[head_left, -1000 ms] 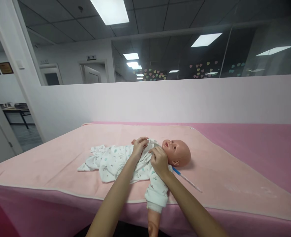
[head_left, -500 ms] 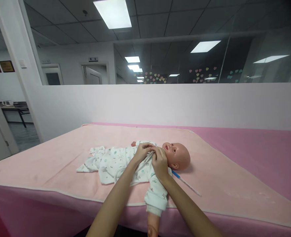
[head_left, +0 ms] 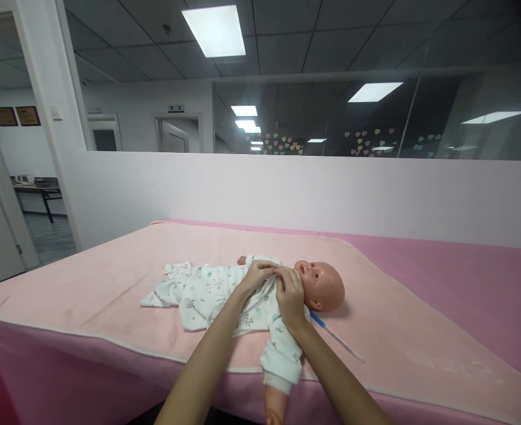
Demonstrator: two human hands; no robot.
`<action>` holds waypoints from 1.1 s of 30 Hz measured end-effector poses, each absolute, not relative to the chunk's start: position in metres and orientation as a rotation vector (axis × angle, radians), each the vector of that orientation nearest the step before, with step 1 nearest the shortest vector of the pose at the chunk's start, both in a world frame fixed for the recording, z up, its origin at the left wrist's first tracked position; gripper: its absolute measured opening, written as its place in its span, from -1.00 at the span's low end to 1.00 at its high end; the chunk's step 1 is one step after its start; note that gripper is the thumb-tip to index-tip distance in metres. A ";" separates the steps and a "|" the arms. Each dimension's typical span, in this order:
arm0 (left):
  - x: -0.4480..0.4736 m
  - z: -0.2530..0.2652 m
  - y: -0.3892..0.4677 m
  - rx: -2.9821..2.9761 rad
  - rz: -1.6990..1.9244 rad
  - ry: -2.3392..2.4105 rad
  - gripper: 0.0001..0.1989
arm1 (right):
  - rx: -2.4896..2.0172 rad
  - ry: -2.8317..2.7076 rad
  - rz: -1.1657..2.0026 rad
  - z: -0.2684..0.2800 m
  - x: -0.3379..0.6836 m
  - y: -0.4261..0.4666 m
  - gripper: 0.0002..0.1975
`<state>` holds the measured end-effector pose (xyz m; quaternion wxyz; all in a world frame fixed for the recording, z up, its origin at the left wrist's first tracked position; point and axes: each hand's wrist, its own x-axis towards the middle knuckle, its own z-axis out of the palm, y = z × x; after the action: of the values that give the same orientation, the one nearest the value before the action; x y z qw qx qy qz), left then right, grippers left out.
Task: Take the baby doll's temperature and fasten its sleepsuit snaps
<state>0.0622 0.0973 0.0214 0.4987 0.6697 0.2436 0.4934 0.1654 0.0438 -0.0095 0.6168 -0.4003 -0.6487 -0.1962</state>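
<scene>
A baby doll (head_left: 324, 284) lies on its back with its head to the right and its mouth open. It wears a white printed shirt (head_left: 213, 286) with long sleeves and a tie. At the collar, my left hand (head_left: 256, 277) and my right hand (head_left: 290, 290) meet with bent fingers closed on the shirt's neckline. The fingertips and the cloth between them are partly hidden. A thin glass thermometer (head_left: 342, 342) with a blue end rests beside the doll's neck, its blue end partly under the shoulder. One doll arm (head_left: 275, 404) hangs over the near edge.
Beneath the doll spreads a peach pad (head_left: 110, 277) with a white edge, over a pink cover (head_left: 485, 289). Behind it stands a low white wall (head_left: 308, 192) topped by glass. To the left, a doorway shows a dark table (head_left: 39, 189).
The view has tilted and shifted slightly, so everything sits a little further right. Both hands stay at the collar, and the doll and thermometer keep their places on the pad.
</scene>
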 end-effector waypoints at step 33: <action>0.058 0.026 0.087 1.864 1.104 0.716 -0.84 | -0.904 -1.422 -0.309 -0.005 0.162 0.037 -0.77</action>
<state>0.0583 0.0871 0.0265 0.4168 0.7427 0.2851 0.4398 0.1617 0.0371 -0.0051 0.6549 -0.3989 -0.6272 -0.1363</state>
